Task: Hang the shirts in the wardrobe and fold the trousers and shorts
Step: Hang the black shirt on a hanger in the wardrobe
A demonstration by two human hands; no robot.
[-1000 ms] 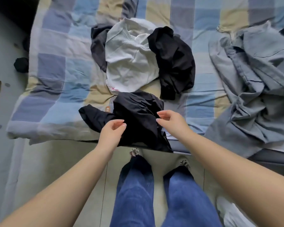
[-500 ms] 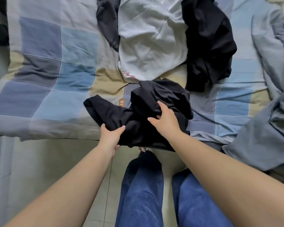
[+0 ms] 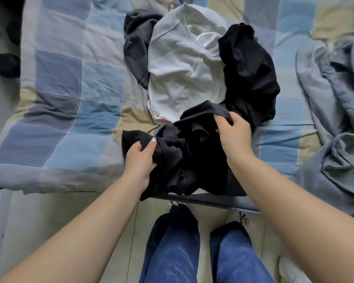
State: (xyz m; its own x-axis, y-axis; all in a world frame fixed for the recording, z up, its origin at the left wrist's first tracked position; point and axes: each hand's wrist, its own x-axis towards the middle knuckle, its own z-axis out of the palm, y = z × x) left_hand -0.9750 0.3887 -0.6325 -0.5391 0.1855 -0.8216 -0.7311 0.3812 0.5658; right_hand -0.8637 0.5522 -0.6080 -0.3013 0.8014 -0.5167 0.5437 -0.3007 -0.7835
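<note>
Black garment looks like soft matt cloth, white tee plain cotton-ish, checked bedcover quilted and stitched, floor smooth.

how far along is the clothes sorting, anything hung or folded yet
Nothing in view looks hung or folded; no wardrobe shows. In hand: the left hand and right hand both grip a crumpled black garment at the bed's near edge. Left: the white shirt, a dark grey garment, another black garment and the grey-blue clothes lie loose on the checked quilt.
</note>
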